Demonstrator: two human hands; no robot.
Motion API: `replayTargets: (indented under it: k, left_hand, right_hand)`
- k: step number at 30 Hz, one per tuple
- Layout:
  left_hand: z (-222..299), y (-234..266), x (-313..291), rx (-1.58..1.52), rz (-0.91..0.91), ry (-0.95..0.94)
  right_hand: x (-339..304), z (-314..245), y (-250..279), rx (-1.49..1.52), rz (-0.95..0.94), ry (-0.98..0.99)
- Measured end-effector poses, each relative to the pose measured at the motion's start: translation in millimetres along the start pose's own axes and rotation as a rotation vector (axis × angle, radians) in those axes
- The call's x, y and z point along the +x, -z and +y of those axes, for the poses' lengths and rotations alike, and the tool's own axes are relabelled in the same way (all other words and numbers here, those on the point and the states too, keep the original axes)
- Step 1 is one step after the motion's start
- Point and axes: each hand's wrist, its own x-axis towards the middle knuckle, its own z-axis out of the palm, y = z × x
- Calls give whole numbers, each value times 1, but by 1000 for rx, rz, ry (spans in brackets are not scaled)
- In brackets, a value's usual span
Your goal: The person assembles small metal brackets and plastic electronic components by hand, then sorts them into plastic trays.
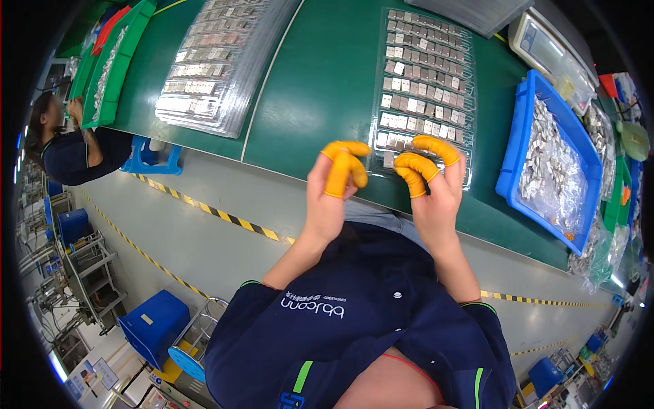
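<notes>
Yellow finger cots cover several fingertips of both hands. My left hand (pixel 335 178) hovers just left of the tray's near corner, its fingers curled together; anything in the pinch is hidden. Over the tray's near edge is my right hand (pixel 436 187), bent inward with thumb and forefinger close together, and I cannot make out what lies between them. Beneath and beyond it lies a clear plastic tray (pixel 375 102), filled with rows of small silvery metal parts (pixel 415 88). The nearest row is partly covered by my right fingers.
On the green table (pixel 306 75), a stack of filled clear trays (pixel 211 68) lies left. A blue bin (pixel 507 170) of loose metal parts stands right, near a scale (pixel 541 41). Green bins (pixel 122 61) sit far left beside a co-worker (pixel 82 153).
</notes>
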Motion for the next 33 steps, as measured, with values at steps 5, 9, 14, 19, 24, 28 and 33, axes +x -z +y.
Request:
replayTargets:
  k: [5, 9, 14, 19, 24, 28, 33]
  left_hand:
    - [4, 13, 6, -98, 12, 89]
    - [5, 12, 10, -334, -17, 126]
    - [9, 0, 12, -793, -250, 370]
    - [22, -22, 9, -651, -230, 420]
    - [29, -59, 8, -671, -218, 465]
    - [36, -97, 14, -564, -361, 464]
    - [38, -151, 26, -328, -479, 408]
  right_hand:
    - [-5, 12, -8, -131, -52, 84]
    - [-1, 1, 2, -97, -58, 100]
    - [-7, -11, 11, 122, -108, 301]
    - [-6, -11, 19, 8, -122, 196]
    - [-11, -5, 45, 66, 66, 67]
    - [-23, 14, 66, 34, 235, 85]
    - [-18, 25, 91, 183, 286, -175]
